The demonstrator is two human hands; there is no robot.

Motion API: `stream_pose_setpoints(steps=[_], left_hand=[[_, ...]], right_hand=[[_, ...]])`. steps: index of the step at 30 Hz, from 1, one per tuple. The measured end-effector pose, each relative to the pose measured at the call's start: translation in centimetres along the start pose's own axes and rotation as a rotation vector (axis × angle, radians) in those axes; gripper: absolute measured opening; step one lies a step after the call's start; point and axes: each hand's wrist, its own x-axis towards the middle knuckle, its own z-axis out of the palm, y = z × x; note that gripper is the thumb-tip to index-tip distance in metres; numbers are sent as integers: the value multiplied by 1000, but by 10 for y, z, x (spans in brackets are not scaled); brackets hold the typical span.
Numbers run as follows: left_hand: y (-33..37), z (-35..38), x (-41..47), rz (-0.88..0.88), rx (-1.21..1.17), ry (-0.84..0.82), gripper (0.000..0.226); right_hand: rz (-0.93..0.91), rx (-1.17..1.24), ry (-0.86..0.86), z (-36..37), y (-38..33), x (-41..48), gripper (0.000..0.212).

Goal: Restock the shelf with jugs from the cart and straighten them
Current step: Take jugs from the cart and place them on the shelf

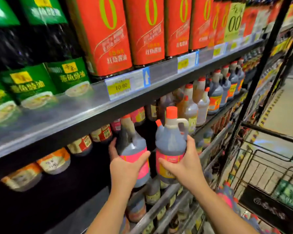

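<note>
Aisle: supermarket shelving; grey metal shelf (71,114) with a yellow price tag (119,87), red-labelled bottles (108,39) above it, green-labelled ones (69,76) to their left.
Jugs: both smooth dark plastic, round-shouldered, with pink labels and orange caps.
Around: orange-capped bottles (215,95) crowd the lower shelf behind; black wire cart (269,173) at my right.
Left hand (125,164): wrapped round the left jug (134,146) at its label, which tilts in under the metal shelf.
Right hand (184,162): gripping the right jug (169,141), upright, loop handle facing right, just beside the other.
</note>
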Motion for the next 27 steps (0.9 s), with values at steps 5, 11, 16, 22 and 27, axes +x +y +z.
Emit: stream_pose_setpoints(steps=[5,11,16,22,27], left_hand=[[-15,5,16,22,23,111,102],[-23,18,33,18,55,155,105],[-30,26,36,0,118,109,100],[-40,23,48,43,204,17,97],[-50,30,66,95,319,77,100]], right_hand=[[11,47,-67,21,7,32,80],[-40,0,-150,36,22,63,91],[-43,-134,-206,43,36,87,79],[-60,-243,-217,51,45,113,107],[-32,-22,-200,60,63,128,114]])
